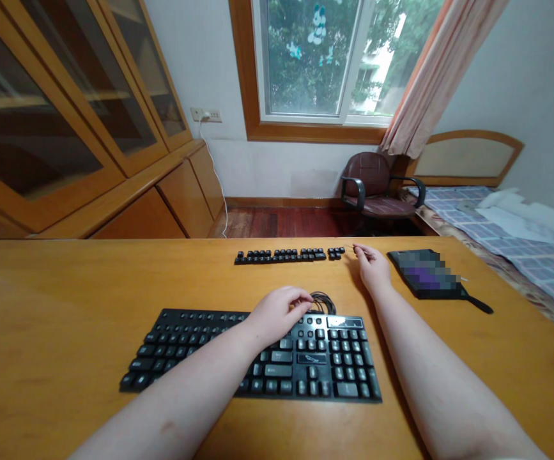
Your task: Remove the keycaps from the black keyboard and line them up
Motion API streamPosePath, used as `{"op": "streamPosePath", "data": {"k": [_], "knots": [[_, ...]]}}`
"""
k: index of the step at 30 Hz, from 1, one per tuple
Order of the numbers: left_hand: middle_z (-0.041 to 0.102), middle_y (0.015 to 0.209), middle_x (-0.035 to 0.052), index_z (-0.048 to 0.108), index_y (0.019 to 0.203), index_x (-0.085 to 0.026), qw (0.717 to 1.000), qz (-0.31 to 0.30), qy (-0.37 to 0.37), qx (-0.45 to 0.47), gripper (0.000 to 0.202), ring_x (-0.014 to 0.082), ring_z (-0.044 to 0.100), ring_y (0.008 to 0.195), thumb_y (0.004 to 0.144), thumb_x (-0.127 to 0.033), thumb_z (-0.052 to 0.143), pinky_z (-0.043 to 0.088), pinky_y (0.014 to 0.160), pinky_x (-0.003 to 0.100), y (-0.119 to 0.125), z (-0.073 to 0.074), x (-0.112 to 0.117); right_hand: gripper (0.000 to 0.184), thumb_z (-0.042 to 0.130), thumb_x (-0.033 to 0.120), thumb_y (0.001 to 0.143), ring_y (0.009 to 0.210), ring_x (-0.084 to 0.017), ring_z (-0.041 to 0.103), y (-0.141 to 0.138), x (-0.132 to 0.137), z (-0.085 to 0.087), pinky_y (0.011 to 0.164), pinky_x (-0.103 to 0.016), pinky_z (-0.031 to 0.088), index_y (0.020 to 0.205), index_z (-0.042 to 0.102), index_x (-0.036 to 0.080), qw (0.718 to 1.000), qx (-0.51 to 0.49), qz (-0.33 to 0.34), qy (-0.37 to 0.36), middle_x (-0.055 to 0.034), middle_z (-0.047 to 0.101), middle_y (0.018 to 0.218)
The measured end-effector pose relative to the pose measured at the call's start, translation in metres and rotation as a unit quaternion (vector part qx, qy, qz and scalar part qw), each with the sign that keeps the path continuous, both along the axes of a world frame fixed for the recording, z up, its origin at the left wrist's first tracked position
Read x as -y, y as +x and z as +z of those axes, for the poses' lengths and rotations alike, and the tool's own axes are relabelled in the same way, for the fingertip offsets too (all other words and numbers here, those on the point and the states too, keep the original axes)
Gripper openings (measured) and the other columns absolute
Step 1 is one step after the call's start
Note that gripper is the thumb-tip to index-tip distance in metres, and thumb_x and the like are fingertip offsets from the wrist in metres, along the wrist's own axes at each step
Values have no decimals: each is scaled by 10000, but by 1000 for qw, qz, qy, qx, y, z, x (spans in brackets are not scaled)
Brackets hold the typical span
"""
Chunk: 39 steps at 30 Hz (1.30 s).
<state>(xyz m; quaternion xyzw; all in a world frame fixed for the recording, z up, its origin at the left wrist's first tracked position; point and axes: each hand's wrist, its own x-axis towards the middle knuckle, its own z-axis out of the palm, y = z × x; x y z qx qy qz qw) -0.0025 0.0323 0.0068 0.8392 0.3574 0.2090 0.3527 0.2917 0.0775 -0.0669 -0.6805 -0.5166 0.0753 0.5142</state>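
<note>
A black keyboard [279, 370] lies on the wooden desk, several of its upper-row positions bare of keycaps. My left hand [279, 313] rests over its upper edge, thumb and fingertips curled close together beside the coiled black cable [323, 302]; whatever is between them is hidden. Farther back, removed black keycaps [281, 256] stand in two rows, with a small group [337, 253] at the right end. Just right of that group, my right hand [373, 268] is closed on a thin wire keycap puller [350, 247], its wire end pointing left toward the keycaps.
A black pouch [425, 275] with a strap lies to the right on the desk [56, 306]. Beyond the far edge are a brown armchair [372, 185], a bed [501, 217] and a window. Glass-door cabinets [114, 115] line the left wall.
</note>
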Motion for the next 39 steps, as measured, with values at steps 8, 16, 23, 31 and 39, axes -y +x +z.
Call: {"op": "streamPosePath", "data": {"k": [8, 16, 23, 31, 39], "knots": [[660, 927, 22, 643, 929, -209, 1000, 2, 2, -2, 202, 172, 593, 877, 850, -301, 481, 456, 799, 297, 0, 0, 1, 415, 477, 482, 813, 888, -251, 621, -2, 1, 2, 805, -398, 457, 949, 694, 156, 1000, 2, -3, -6, -119, 688, 945], [659, 936, 21, 644, 931, -210, 1000, -1, 0, 2, 207, 169, 593, 884, 853, -309, 479, 457, 802, 297, 0, 0, 0, 404, 513, 474, 794, 754, -217, 635, -9, 8, 10, 728, -375, 494, 947, 680, 139, 996, -53, -19, 74, -115, 689, 868], [660, 937, 21, 645, 931, -207, 1000, -1, 2, -1, 203, 169, 589, 885, 851, -295, 479, 454, 811, 298, 1, 1, 1, 306, 609, 414, 737, 813, -206, 630, -24, 5, 12, 783, -379, 483, 910, 675, 170, 985, -134, 83, 69, -91, 688, 881], [660, 934, 23, 644, 931, -208, 1000, -2, 0, 1, 201, 172, 592, 887, 852, -285, 476, 458, 813, 302, 0, 2, 1, 379, 482, 408, 814, 766, -193, 601, -25, 5, 12, 736, -362, 472, 1062, 617, 155, 983, -133, 123, 25, -76, 665, 821], [661, 932, 25, 647, 932, -208, 1000, -4, 3, -4, 209, 172, 593, 885, 856, -289, 470, 457, 808, 293, 1, 1, 1, 397, 500, 445, 801, 829, -208, 605, -24, 0, 6, 839, -390, 427, 1038, 617, 150, 984, -117, 134, 7, -86, 669, 856]]}}
